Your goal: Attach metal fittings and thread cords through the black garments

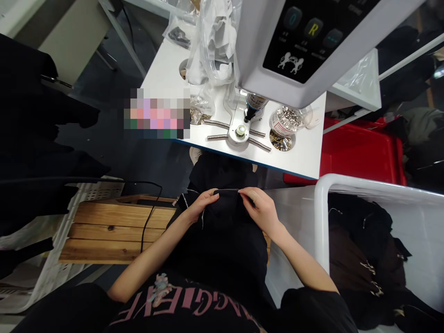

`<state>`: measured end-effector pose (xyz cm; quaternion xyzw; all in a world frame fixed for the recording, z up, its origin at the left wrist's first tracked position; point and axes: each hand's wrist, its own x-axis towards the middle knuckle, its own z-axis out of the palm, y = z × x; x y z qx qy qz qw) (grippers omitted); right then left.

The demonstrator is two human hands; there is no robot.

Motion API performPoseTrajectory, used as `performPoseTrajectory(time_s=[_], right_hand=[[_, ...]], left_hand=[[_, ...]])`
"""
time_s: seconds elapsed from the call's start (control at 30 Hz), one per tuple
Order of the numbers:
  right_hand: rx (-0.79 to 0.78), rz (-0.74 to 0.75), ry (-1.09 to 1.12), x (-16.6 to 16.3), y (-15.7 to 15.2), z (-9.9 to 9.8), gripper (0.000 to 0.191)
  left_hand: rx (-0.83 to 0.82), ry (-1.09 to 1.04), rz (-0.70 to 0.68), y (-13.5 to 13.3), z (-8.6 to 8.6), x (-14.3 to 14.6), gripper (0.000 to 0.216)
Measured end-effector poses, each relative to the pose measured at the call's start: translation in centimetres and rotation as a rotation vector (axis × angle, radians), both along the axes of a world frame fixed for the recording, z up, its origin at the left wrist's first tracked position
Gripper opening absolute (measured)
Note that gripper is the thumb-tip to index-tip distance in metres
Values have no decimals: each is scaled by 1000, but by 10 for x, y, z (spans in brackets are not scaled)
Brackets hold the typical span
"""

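A black garment (227, 203) with a silvery zipper (185, 200) at its left lies over my lap. Its top edge is stretched between my two hands. My left hand (202, 204) pinches that edge between thumb and fingers, close to the zipper. At the other end of the edge, my right hand (259, 207) pinches the cloth with its fingertips. Both hands are below the front edge of a white table (301, 162). On the table stands a snap-press-like machine (239, 134) with several metal springs sticking out from its base.
A jar of small metal parts (289, 120) stands on the table, above a hole filled with metal pieces (282, 141). A white bin (322, 222) of dark garments is at my right, a red crate (360, 152) behind it. Left is a wooden bench (114, 226).
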<state>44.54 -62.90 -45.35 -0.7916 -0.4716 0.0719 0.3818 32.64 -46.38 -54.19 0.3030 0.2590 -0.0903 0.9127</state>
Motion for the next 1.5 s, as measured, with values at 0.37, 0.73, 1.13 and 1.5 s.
performPoseTrajectory(time_s=[0.37, 0.73, 1.13, 1.5], right_hand=[[4, -1, 1, 1, 0, -2, 20], [24, -365, 13, 56, -22, 14, 13], [-133, -648, -236, 165, -57, 6, 23], [-212, -346, -353, 206, 18, 81, 21]], left_hand=[[6, -4, -7, 0, -1, 0, 24], [11, -5, -14, 0, 3, 2, 24], [403, -51, -199, 8, 31, 7, 32], [2230, -45, -319, 170, 137, 55, 68]])
